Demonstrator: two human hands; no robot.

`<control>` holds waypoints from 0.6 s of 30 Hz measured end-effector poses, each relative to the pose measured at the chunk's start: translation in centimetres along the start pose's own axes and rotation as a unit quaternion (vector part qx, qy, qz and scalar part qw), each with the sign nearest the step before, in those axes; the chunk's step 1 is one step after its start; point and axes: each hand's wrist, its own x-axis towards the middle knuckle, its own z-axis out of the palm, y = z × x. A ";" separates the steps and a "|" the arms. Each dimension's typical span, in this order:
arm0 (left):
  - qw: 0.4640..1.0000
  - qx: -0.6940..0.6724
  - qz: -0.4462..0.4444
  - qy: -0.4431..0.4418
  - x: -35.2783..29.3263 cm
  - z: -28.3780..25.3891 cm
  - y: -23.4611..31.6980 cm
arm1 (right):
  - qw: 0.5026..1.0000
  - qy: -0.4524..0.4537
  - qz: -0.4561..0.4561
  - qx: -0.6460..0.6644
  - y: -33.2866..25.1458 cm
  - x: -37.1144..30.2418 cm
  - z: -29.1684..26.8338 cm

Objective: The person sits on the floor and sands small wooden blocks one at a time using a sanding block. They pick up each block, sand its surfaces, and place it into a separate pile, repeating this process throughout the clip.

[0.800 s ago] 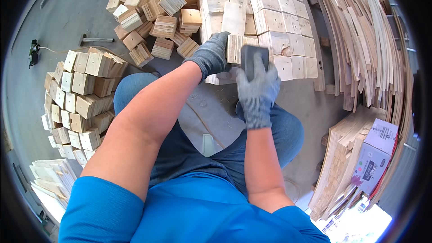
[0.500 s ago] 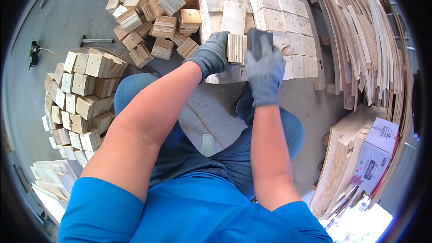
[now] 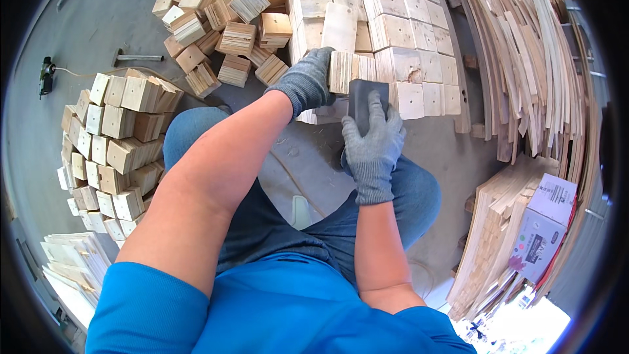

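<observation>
My left hand (image 3: 308,80), in a grey knit glove, grips the left end of a layered plywood block (image 3: 352,73) whose striped edge faces up. That block rests at the near side of a neat stack of square wooden blocks (image 3: 409,33). My right hand (image 3: 374,143), gloved the same way, holds a dark grey rectangular sanding block (image 3: 367,99), its fingers laid over the top. The sanding block is just below the plywood block's near edge; whether they touch, I cannot tell. A pale flat wooden piece (image 3: 340,26) lies on top of the stack.
Loose blocks (image 3: 237,39) are heaped left of the stack, and a second pile (image 3: 118,144) stands farther left. A hammer (image 3: 139,58) and a power tool (image 3: 46,77) lie on the floor. Long wood strips (image 3: 517,52) and a cardboard box (image 3: 541,233) are at the right.
My right hand has drawn the sanding block down toward me, off the right part of the plywood block. My left hand keeps its grip, nearly still.
</observation>
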 end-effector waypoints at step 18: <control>0.999 -0.032 0.004 -0.002 -0.7 -0.7 0.3 | 0.997 0.002 -0.073 0.012 -3.1 5.1 0.6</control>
